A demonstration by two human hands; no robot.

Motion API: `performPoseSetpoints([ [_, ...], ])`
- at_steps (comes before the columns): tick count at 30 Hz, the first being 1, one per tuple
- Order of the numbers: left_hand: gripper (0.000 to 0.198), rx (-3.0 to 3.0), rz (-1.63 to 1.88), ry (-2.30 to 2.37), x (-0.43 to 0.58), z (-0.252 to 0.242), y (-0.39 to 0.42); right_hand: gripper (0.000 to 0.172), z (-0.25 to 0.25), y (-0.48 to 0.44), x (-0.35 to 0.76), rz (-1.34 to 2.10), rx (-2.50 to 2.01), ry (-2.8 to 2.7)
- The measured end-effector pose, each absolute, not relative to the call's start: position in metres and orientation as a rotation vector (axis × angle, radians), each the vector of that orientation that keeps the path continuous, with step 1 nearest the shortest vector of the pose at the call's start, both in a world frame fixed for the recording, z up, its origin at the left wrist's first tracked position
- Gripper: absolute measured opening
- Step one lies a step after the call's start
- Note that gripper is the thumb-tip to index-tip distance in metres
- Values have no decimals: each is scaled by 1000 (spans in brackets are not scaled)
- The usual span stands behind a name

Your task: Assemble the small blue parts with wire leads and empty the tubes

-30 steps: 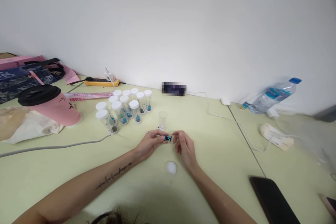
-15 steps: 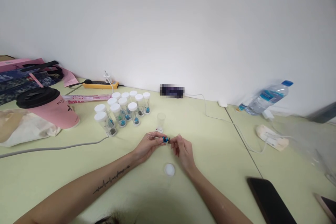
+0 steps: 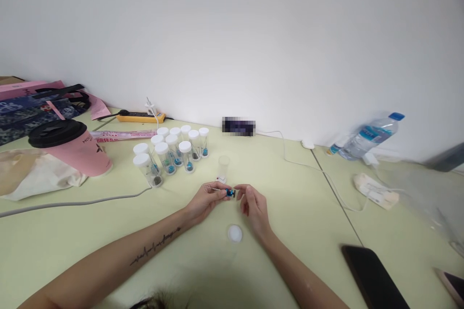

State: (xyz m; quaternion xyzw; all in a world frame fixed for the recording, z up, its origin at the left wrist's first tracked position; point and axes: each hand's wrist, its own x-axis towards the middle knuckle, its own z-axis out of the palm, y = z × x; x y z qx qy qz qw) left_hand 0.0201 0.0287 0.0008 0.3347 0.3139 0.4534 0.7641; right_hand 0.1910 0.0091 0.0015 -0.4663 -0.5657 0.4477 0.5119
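My left hand (image 3: 206,201) pinches a small blue metal piece (image 3: 229,192) with a dark disc at its right end. A thin pale rod reaches back from it across the left fingers. My right hand (image 3: 254,208) is just right of the disc, its index finger stretched towards it and the other fingers loosely bent. Nothing shows in that hand, and whether a fingertip touches the disc is unclear. Behind the hands stands an uncapped clear vial (image 3: 224,168). A round white cap (image 3: 235,234) lies on the table between my forearms.
Several white-capped clear vials (image 3: 170,157) holding small blue or dark pieces stand at the left. Beyond them are a pink cup (image 3: 92,154) and a yellow power strip (image 3: 139,117). A black phone (image 3: 373,275) and a tilted water bottle (image 3: 371,137) are on the right.
My right fingers have shifted slightly, the index finger now straighter above the disc end. The left hand keeps its pinch on the blue piece. The view has moved a little.
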Motion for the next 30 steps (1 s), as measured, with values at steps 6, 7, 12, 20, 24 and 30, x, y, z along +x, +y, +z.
performPoseSetpoints([
  [6, 21, 739, 1005, 658, 21, -1, 29, 27, 1, 9, 189, 1083, -1128, -1479],
  [7, 20, 740, 1007, 657, 21, -1, 30, 26, 0, 9, 189, 1071, -1142, -1491],
  [12, 20, 744, 998, 658, 21, -3, 30, 23, -5, 10, 187, 1059, -1169, -1496],
  [20, 22, 759, 993, 671, 20, -5, 31, 32, -3, 11, 189, 1126, -1171, -1528],
  [24, 20, 782, 992, 654, 20, -6, 31, 45, -4, 12, 190, 1119, -1182, -1605],
  [30, 16, 753, 997, 643, 20, -6, 30, 28, -4, 12, 188, 1104, -1170, -1616],
])
